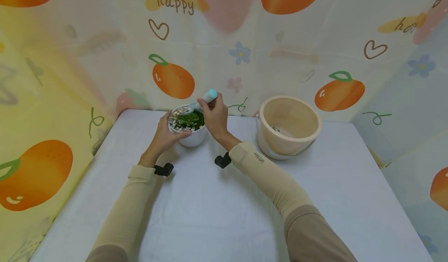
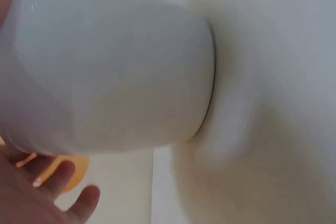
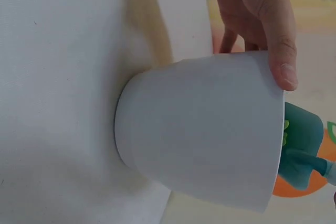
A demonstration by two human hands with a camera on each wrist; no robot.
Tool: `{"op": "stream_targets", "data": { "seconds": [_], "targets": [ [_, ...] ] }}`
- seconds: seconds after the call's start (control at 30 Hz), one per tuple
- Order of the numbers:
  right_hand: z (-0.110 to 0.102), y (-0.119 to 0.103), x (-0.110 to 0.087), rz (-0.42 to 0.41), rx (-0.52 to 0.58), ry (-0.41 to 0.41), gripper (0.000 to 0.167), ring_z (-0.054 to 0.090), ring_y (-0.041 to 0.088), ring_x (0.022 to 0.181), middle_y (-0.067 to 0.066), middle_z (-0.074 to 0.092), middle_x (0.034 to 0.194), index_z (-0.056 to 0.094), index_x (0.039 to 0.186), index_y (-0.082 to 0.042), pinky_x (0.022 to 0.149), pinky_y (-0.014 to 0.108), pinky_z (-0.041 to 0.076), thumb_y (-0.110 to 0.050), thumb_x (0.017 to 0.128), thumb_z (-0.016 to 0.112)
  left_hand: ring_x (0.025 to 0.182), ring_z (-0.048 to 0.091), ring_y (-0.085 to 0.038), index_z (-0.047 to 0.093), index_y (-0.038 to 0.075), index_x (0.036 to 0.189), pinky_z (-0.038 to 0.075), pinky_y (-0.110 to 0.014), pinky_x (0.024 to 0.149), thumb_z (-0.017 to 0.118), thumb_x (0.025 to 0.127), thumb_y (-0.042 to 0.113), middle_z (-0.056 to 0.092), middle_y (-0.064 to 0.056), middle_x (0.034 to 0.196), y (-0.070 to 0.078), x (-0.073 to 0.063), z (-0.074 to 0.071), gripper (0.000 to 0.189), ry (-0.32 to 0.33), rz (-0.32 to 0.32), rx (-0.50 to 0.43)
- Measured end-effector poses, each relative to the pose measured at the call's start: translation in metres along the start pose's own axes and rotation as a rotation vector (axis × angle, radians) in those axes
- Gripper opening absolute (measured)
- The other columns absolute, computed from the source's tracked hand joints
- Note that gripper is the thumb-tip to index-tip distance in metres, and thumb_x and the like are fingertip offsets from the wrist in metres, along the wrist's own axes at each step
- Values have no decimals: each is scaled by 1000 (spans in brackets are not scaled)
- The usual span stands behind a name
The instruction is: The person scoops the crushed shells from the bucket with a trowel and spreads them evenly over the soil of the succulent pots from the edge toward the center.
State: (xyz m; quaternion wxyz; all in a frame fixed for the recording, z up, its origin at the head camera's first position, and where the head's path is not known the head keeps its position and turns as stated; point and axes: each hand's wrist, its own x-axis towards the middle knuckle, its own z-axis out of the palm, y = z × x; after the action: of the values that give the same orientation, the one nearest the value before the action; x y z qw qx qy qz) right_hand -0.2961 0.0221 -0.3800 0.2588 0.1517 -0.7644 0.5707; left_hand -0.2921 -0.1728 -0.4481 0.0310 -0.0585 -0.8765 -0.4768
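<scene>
A white flowerpot [image 1: 191, 140] stands on the table, holding a green succulent [image 1: 190, 119] among pale pebbles [image 1: 176, 124]. My left hand [image 1: 163, 133] grips its near left side, thumb along the front rim and fingers round the far side. In the left wrist view, the white pot wall [image 2: 110, 66] fills much of the picture. My right hand [image 1: 216, 116] holds a small garden trowel [image 1: 209, 96] by its light blue handle. The trowel's teal blade [image 3: 303, 129] shows just past the pot rim in the right wrist view, over the plant; its tip is hidden there.
To the right stands a larger cream bucket [image 1: 289, 147] with a handle and a small item at its bottom. A white cloth covers the table [image 1: 210, 215]. A printed curtain [image 1: 217, 67] hangs close behind the table and on both sides.
</scene>
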Motion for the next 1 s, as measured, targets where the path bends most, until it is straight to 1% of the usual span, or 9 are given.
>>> {"op": "stream_targets", "data": {
  "seconds": [0.13,0.23,0.37,0.47,0.6,0.7,0.83,0.93,1.0],
  "targets": [
    [0,1,0,-1,-11,-10,33,69,24,83,15,71,93,52,113,2,71,24,54,-24,95,64,148,17,-38,4,9,157,19,-60,117,82,75,43,12,-19,161,-1,4,-4,118,-61,-23,-34],
    [0,-1,1,-30,-17,-38,33,70,25,87,16,71,96,52,114,2,77,25,56,-22,95,63,148,17,-38,4,8,157,18,-59,118,82,75,42,12,-19,162,-1,6,-4,119,-62,-26,-51],
    [1,-4,1,-75,-1,-77,34,70,27,95,18,70,100,51,117,4,85,26,56,-20,96,63,148,19,-37,6,6,157,18,-59,118,82,75,40,16,-18,161,-2,5,-2,117,-34,-8,-65],
    [2,-5,0,-92,5,-81,34,71,26,94,17,70,100,52,117,3,85,26,56,-20,95,63,147,21,-36,7,8,157,20,-58,118,82,75,39,19,-17,160,-3,4,1,115,-10,1,-84],
    [3,-5,-2,-101,-4,-63,34,71,24,89,16,71,96,53,115,3,80,25,57,-22,94,65,143,27,-35,11,8,156,23,-57,117,84,74,39,24,-18,158,-4,0,7,114,39,4,-94],
    [3,-4,-4,-108,-12,-50,35,72,23,86,16,72,93,54,113,3,76,24,57,-22,93,66,139,32,-36,15,7,155,28,-58,114,84,72,43,29,-20,154,-3,-4,12,115,88,6,-67],
    [3,-4,-4,-142,-29,-49,34,73,23,87,16,72,94,55,113,3,80,21,56,-22,93,67,136,35,-39,19,3,153,31,-59,110,84,70,47,34,-23,150,1,-8,16,114,147,23,-5],
    [4,-5,-2,-186,-50,-56,35,73,23,90,16,72,96,56,113,4,84,21,56,-21,92,68,137,32,-40,18,3,154,30,-61,110,83,71,50,32,-24,151,2,-10,15,115,150,19,40],
    [5,-7,-1,-211,-63,-60,34,72,23,90,16,71,97,56,113,4,84,21,56,-19,91,69,138,30,-40,15,4,154,30,-61,110,82,72,50,30,-23,152,1,-10,13,116,131,8,50]
  ]
}}
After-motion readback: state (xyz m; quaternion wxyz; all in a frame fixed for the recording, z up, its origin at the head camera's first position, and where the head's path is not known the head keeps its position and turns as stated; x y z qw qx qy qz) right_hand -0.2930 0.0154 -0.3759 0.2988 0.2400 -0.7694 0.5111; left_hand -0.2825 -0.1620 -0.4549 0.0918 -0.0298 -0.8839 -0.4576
